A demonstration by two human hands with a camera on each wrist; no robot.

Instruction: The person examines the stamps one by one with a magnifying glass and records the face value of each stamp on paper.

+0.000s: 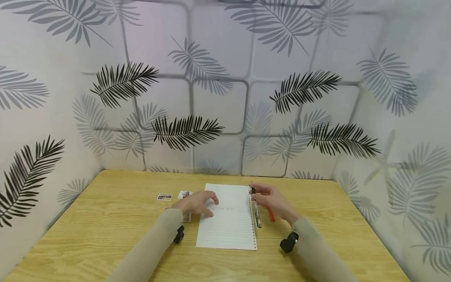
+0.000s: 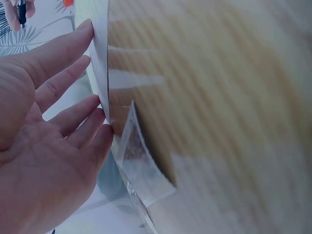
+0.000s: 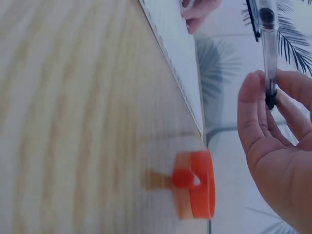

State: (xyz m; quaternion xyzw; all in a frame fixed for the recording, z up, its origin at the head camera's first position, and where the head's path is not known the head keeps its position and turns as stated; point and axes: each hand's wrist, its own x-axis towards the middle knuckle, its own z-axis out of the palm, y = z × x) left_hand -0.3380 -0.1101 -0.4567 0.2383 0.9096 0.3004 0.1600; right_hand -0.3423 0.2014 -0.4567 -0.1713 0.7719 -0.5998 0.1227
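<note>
A lined sheet of paper [image 1: 227,229], punched with holes along its right edge, lies on the wooden table with faint writing near its middle. My left hand [image 1: 199,203] rests at the sheet's left side, fingers spread and loosely bent; its fingertips meet the sheet's edge in the left wrist view. At the sheet's right edge, my right hand [image 1: 273,199] pinches one end of a pen [image 1: 257,214] between thumb and fingers. The pen [image 3: 269,48] has a clear barrel and black parts, and is lifted off the table in the right wrist view.
An orange-red object [image 1: 271,214] with a rounded knob lies beneath my right hand. Small picture cards [image 1: 165,197] lie left of the sheet, partly covered by my left hand; one card [image 2: 144,165] curls up. A leaf-patterned backdrop [image 1: 218,98] stands behind the wooden table [image 1: 116,219].
</note>
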